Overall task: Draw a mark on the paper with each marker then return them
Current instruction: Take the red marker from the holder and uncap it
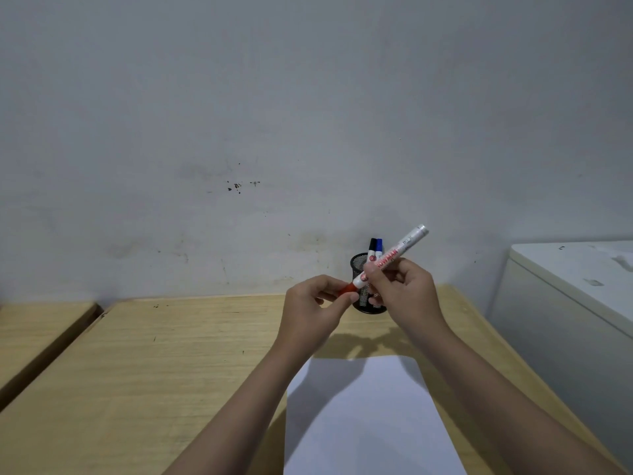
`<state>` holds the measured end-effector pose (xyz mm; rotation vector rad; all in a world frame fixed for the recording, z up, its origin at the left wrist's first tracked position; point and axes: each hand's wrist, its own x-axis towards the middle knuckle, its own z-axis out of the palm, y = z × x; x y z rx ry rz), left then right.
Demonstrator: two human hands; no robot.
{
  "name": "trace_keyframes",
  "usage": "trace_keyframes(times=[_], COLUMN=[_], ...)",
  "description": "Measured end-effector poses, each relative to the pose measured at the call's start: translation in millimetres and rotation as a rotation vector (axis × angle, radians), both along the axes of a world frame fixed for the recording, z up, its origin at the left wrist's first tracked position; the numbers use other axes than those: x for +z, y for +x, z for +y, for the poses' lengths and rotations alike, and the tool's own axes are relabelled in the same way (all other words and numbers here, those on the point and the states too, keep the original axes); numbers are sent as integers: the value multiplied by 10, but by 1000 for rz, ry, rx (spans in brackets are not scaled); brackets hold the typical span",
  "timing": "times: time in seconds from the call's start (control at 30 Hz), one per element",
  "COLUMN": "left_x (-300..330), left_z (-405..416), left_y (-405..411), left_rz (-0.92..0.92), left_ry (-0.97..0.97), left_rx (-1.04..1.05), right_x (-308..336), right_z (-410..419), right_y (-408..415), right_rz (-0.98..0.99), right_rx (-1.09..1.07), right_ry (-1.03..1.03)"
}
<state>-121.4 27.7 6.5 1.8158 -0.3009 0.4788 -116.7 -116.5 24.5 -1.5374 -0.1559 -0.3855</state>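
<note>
I hold a white marker [394,253] with a red cap slantwise above the desk, its silver end up to the right. My right hand [400,289] grips the barrel. My left hand [315,306] pinches the red cap [348,288] at the lower end. Behind my hands stands a black mesh pen holder [359,265] with a black-capped marker [372,246] and a blue-capped marker [379,246] upright in it. A white sheet of paper [370,416] lies flat on the desk below my forearms, with no marks visible on it.
The wooden desk [154,371] runs to a grey wall. A second desk [30,330] sits at the left across a narrow gap. A white cabinet or appliance [575,293] stands close against the desk's right side.
</note>
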Motion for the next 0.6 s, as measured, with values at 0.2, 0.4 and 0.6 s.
trace_keyframes(times=[0.2,0.4,0.6], left_x=[-11,-95,-317], left_z=[-17,138,409], left_y=[30,83,310], left_rz=[91,245,203], left_ry=[-11,-168,50], left_rx=[-91,-241,29], right_x=[-15,15,-89], right_z=[15,-103,-219], right_y=[4,77,121], right_rz=[-18,-7,43], right_rx=[20,14,-6], right_ry=[-58,-6,118])
